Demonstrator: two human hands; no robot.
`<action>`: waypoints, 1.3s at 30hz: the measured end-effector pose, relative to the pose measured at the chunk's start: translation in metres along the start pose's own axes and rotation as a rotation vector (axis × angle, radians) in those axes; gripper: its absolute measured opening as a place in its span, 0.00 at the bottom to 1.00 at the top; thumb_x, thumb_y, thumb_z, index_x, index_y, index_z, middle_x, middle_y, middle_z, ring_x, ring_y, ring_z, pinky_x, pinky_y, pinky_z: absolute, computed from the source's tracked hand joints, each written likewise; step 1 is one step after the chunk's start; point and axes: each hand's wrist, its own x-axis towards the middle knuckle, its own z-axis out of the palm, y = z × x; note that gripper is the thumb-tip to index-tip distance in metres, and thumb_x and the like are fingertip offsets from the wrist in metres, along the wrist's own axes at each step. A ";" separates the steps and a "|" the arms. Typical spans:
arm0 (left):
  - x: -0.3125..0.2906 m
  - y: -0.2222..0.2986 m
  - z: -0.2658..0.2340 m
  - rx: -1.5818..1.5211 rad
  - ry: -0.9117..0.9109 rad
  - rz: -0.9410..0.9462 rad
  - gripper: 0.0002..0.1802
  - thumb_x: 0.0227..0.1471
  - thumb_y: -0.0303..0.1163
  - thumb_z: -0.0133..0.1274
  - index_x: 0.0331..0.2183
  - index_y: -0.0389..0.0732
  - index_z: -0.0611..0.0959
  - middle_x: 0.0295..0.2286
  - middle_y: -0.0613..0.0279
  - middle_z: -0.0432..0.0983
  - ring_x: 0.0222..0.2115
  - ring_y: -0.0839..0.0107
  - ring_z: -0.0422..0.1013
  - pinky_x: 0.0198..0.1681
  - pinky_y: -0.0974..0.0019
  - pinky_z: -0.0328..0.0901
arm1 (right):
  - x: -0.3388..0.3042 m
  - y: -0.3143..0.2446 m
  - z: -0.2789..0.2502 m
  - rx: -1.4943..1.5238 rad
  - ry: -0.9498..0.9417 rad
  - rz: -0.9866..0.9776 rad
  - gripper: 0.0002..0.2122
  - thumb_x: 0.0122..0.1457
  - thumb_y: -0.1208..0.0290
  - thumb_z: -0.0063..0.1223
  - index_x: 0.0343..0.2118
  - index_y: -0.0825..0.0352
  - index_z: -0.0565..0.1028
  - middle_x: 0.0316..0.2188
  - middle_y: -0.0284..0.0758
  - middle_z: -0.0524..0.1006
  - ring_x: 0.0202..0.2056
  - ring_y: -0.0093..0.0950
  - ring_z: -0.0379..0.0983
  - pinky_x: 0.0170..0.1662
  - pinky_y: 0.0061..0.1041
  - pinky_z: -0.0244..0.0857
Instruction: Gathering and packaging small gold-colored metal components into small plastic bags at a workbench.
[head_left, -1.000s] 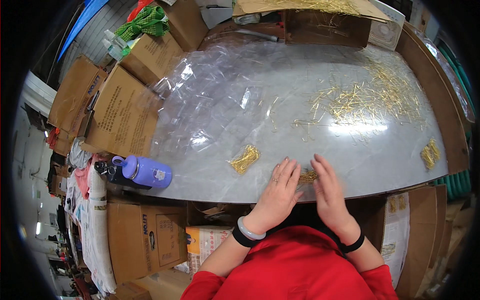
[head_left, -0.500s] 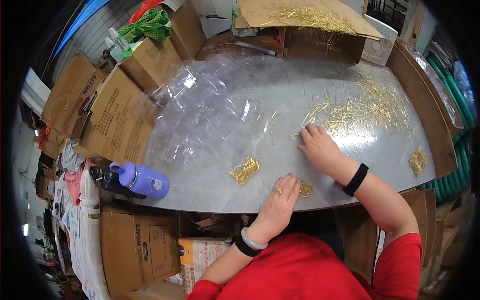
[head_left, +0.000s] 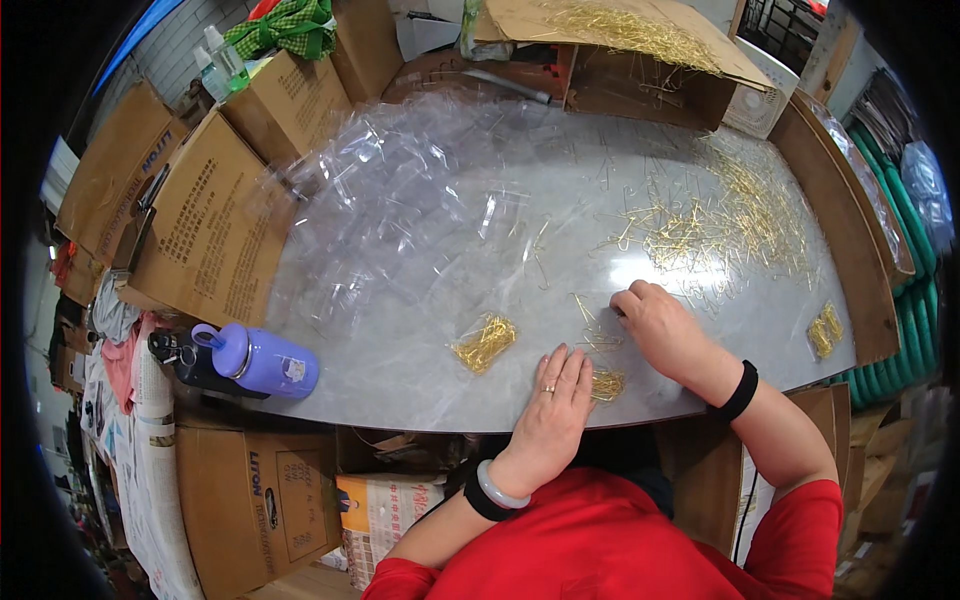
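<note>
My left hand [head_left: 556, 402] lies flat near the table's front edge, fingers stretched out. Its fingertips rest beside a small bunch of gold wire hooks [head_left: 607, 385], partly hidden by the hand. Farther right, my right hand [head_left: 664, 328] is low over the table with fingers curled in; whatever its fingertips hold is hidden. A few loose gold hooks [head_left: 594, 330] lie just left of that hand. One packed bundle of gold hooks [head_left: 485, 344] sits left of my left hand, and another bundle [head_left: 825, 331] is at the right edge. A wide scatter of hooks [head_left: 745, 215] covers the far right.
Clear plastic bags [head_left: 385, 200] spread over the table's left half. A purple bottle [head_left: 265, 360] stands at the left edge, next to cardboard boxes [head_left: 210, 215]. At the back, a cardboard box [head_left: 650, 90] carries more gold hooks; a cardboard strip [head_left: 850, 220] borders the right side.
My right hand has come nearer, away from the hook scatter, and its fingers have curled in. Several loose hooks now lie between my hands. My left hand has hardly moved.
</note>
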 end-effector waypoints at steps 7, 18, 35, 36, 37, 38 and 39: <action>0.000 0.000 -0.002 -0.042 0.000 -0.014 0.29 0.55 0.26 0.56 0.56 0.24 0.69 0.57 0.38 0.61 0.61 0.41 0.56 0.65 0.43 0.53 | -0.006 0.014 -0.008 0.240 0.123 0.077 0.09 0.55 0.78 0.56 0.40 0.69 0.77 0.36 0.46 0.75 0.37 0.48 0.75 0.42 0.40 0.71; 0.001 -0.003 -0.003 -0.045 -0.030 0.044 0.27 0.54 0.24 0.54 0.55 0.26 0.71 0.55 0.42 0.64 0.60 0.43 0.58 0.65 0.45 0.55 | -0.019 -0.004 -0.007 0.109 -0.067 -0.058 0.07 0.56 0.76 0.57 0.36 0.68 0.74 0.33 0.44 0.73 0.38 0.48 0.75 0.41 0.43 0.70; 0.003 -0.002 -0.001 -0.062 0.026 0.051 0.27 0.51 0.22 0.55 0.54 0.26 0.72 0.53 0.43 0.65 0.58 0.45 0.61 0.63 0.46 0.57 | 0.029 -0.015 0.009 -0.004 -0.031 -0.047 0.13 0.55 0.65 0.60 0.36 0.71 0.76 0.31 0.49 0.77 0.34 0.49 0.78 0.39 0.42 0.73; 0.003 -0.002 -0.002 -0.067 0.031 0.052 0.27 0.50 0.21 0.55 0.54 0.26 0.72 0.53 0.43 0.66 0.58 0.45 0.61 0.63 0.46 0.57 | 0.030 -0.024 0.009 -0.048 -0.029 -0.041 0.14 0.54 0.65 0.60 0.36 0.71 0.76 0.31 0.49 0.77 0.34 0.48 0.78 0.39 0.42 0.73; 0.003 -0.001 -0.002 -0.065 0.029 0.054 0.27 0.50 0.21 0.55 0.54 0.26 0.72 0.53 0.43 0.66 0.58 0.45 0.61 0.63 0.46 0.57 | 0.032 -0.030 0.010 -0.046 -0.026 -0.040 0.14 0.54 0.65 0.60 0.36 0.71 0.76 0.31 0.49 0.77 0.34 0.48 0.78 0.39 0.42 0.73; 0.003 -0.001 -0.003 -0.065 0.035 0.056 0.28 0.50 0.21 0.55 0.54 0.26 0.72 0.52 0.43 0.66 0.58 0.45 0.61 0.63 0.46 0.58 | 0.034 -0.035 0.011 -0.068 -0.065 -0.010 0.13 0.54 0.65 0.60 0.35 0.70 0.75 0.33 0.47 0.77 0.34 0.47 0.78 0.38 0.42 0.72; 0.003 -0.001 -0.003 -0.065 0.041 0.059 0.28 0.49 0.21 0.54 0.54 0.26 0.72 0.52 0.43 0.66 0.58 0.45 0.61 0.62 0.46 0.58 | 0.035 -0.037 0.011 -0.091 -0.104 0.021 0.13 0.54 0.65 0.60 0.34 0.70 0.74 0.35 0.45 0.77 0.34 0.46 0.77 0.38 0.42 0.71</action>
